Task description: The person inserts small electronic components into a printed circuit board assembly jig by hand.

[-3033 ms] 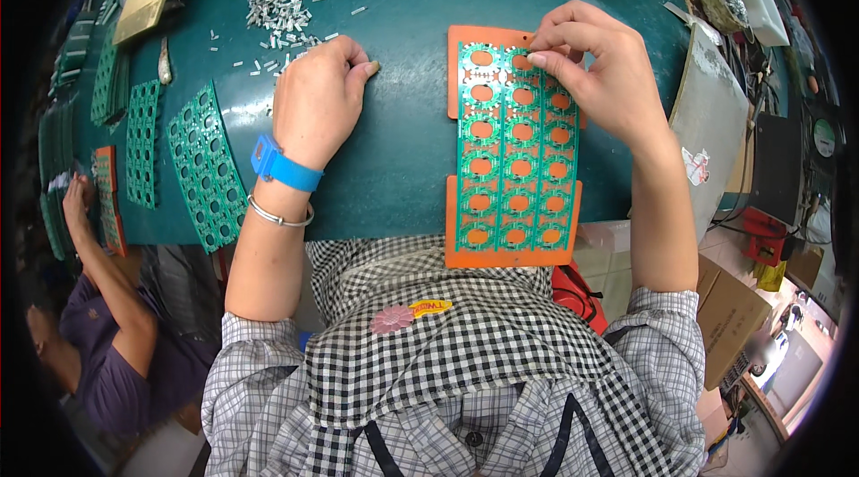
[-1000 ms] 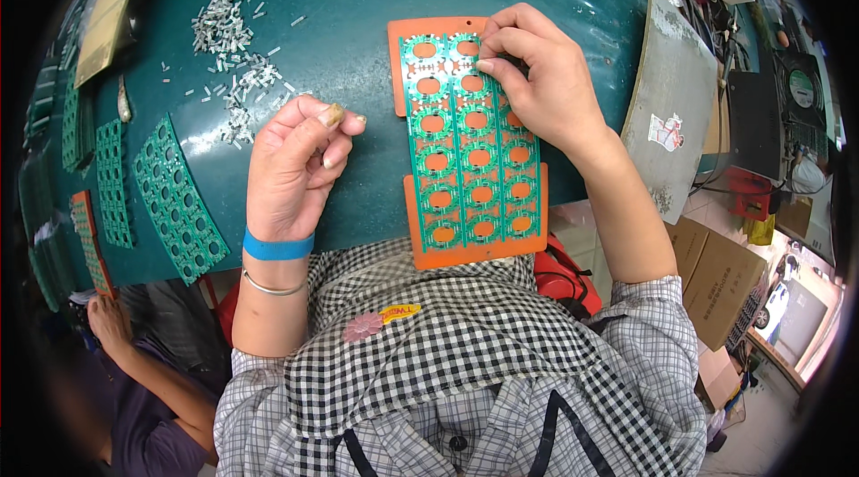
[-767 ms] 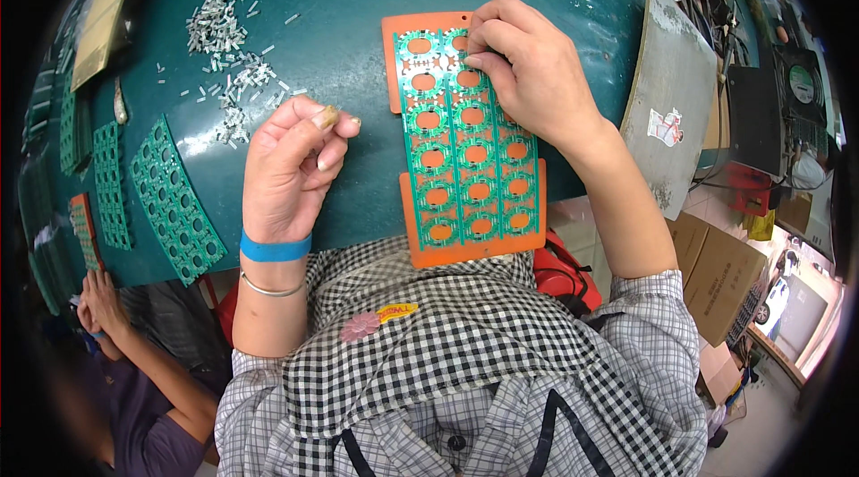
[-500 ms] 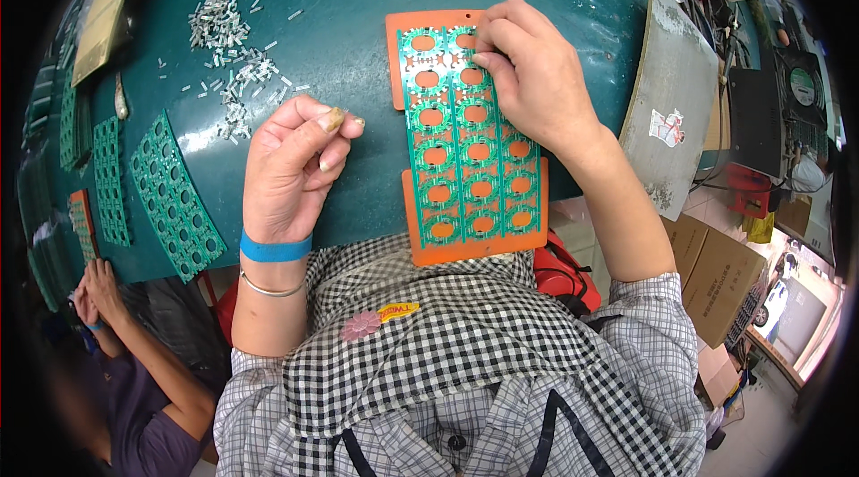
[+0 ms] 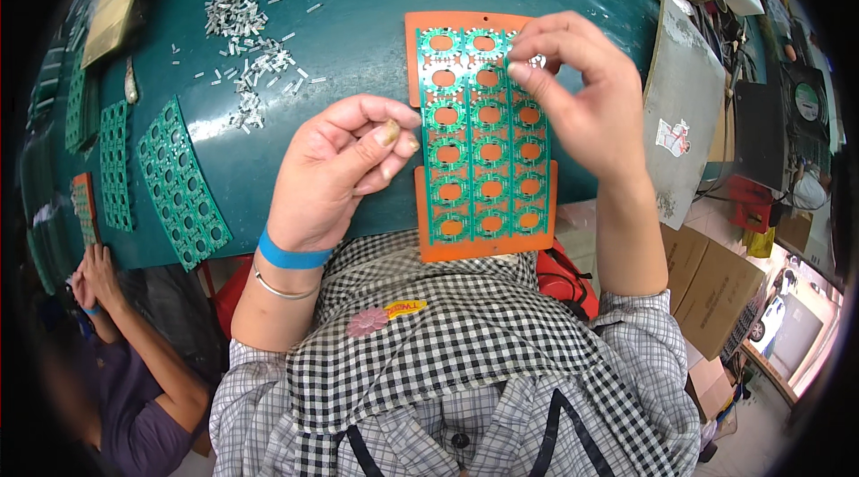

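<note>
A green circuit board panel (image 5: 489, 153) with rows of oval openings lies on an orange backing plate (image 5: 438, 253) before me. My right hand (image 5: 591, 101) is over the panel's top right corner. Its thumb and index finger are pinched close together; whatever they may hold is too small to make out. Just left of the panel, my left hand (image 5: 349, 150) has its thumb pressed against curled fingers, which hide anything held there. Small black and white parts dot the panel's upper rows. A heap of small white strip-like pieces (image 5: 237, 10) lies farther left, with looser ones scattered toward me.
At the left lie more green circuit panels (image 5: 183, 183) and a thin tool with a pale handle (image 5: 131, 83). A grey board (image 5: 684, 110) stands along the right side. A co-worker's hands (image 5: 97, 278) hold an orange plate (image 5: 84, 204) at the far left.
My left hand has moved right, nearer the panel's left edge. My right hand has shifted right, from the middle column to the right column. The whole view has shifted slightly.
</note>
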`<state>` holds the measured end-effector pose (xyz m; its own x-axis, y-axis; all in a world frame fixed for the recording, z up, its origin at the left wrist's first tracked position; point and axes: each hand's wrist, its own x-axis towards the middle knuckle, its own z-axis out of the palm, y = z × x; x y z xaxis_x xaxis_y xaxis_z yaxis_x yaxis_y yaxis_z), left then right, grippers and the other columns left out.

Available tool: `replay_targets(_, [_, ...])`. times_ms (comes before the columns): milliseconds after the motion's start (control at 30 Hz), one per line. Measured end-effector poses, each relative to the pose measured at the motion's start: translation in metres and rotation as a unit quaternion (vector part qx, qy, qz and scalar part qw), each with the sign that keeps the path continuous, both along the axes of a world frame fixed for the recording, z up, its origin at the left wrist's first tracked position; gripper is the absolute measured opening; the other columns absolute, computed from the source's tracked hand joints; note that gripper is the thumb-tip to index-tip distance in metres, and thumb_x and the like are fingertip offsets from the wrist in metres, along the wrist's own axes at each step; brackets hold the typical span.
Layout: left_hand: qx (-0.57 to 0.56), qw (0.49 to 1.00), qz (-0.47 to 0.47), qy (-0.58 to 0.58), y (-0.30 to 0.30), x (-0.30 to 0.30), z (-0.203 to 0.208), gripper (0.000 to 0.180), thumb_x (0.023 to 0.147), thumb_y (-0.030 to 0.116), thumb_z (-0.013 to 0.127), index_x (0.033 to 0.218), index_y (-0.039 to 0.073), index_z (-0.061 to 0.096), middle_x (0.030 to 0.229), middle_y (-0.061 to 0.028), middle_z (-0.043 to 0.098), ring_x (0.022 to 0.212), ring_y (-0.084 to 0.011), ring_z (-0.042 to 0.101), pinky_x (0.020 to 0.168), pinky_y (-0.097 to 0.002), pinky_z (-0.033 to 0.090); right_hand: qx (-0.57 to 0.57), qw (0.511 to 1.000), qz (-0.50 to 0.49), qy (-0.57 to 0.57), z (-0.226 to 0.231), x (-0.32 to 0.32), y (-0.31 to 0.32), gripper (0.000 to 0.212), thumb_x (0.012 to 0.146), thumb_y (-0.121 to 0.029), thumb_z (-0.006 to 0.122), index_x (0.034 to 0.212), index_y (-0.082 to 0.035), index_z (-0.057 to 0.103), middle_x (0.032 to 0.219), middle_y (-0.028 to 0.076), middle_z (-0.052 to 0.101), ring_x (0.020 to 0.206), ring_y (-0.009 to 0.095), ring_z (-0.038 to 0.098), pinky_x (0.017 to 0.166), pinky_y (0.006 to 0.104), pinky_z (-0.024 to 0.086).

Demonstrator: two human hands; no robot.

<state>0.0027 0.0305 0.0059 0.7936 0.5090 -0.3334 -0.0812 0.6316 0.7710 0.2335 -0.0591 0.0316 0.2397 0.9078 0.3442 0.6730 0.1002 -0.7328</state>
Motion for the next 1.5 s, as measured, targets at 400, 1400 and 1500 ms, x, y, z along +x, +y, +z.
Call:
replay_targets(400, [-0.127, 0.989, -0.011, -0.074, -0.005, 0.008, -0.007, 0.017, 0.093, 0.008, 0.056, 0.107, -0.002, 0.055, 0.091, -0.0064, 0.062, 0.068, -0.0064, 0.049, 0.052, -0.0153, 0.035, 0.177, 0.967, 0.133, -0.129, -0.011, -0.046, 0.01, 0.028, 0.056, 0.001, 0.076, 0.079, -0.002, 0.062, 0.084, 0.008, 0.061, 0.077, 0.024, 0.06, 0.065, 0.0339, 0.049])
replay_targets(1400, [-0.13, 0.984, 0.083, -0.09, 0.025, -0.016, -0.013, 0.039, 0.096, 0.004, 0.047, 0.131, -0.01, 0.041, 0.131, -0.0268, 0.049, 0.109, -0.0327, 0.061, 0.083, -0.0307, 0.059, -0.124, 0.992, -0.008, -0.026, -0.021, -0.002, -0.012, 0.01, 0.071, 0.001, 0.069, 0.075, -0.001, 0.06, 0.091, 0.009, 0.06, 0.089, 0.028, 0.059, 0.076, 0.0376, 0.048])
replay_targets(1500, [-0.122, 0.987, 0.057, -0.083, 0.026, -0.019, -0.021, 0.038, 0.098, 0.01, 0.048, 0.131, -0.009, 0.043, 0.119, -0.0222, 0.059, 0.09, -0.0207, 0.066, 0.065, -0.0229, 0.058, -0.11, 0.993, -0.002, -0.036, -0.023, -0.003, -0.011, 0.011, 0.071, 0.001, 0.069, 0.076, 0.0, 0.059, 0.091, 0.01, 0.06, 0.088, 0.029, 0.059, 0.075, 0.038, 0.049])
